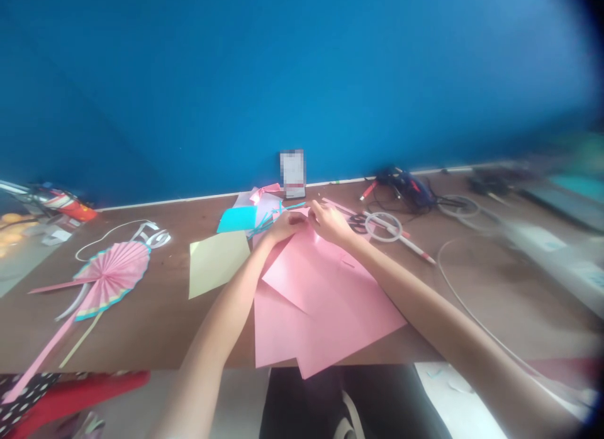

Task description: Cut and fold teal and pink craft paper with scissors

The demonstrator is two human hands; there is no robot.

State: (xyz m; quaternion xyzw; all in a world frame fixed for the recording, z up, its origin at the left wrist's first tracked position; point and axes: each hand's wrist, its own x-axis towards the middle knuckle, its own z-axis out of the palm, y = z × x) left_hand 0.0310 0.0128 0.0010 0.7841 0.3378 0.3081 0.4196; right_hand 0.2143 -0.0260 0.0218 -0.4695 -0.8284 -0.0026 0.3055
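Pink paper sheets (325, 313) overlap on the table before me, their near corners passing over the front edge. A smaller pink sheet lies tilted on top, its far end under my hands. My left hand (289, 226) is closed at that far end, fingers curled on the paper. Close beside it, my right hand (326, 221) pinches the same sheet near its upper corner. The fingertips are partly hidden and slightly blurred. Just left of my hands are thin blue paper strips (267, 222), a blue paper piece (237, 219) and a pale yellow sheet (218, 261).
A pink pleated paper fan (116, 278) with ribbons lies at the left. A phone (293, 173) leans against the blue wall. Right of my hands are a white tape ring (384, 227), a white pen (418, 249) and black scissors handles (359, 222). A white cable (453, 288) curves at the right.
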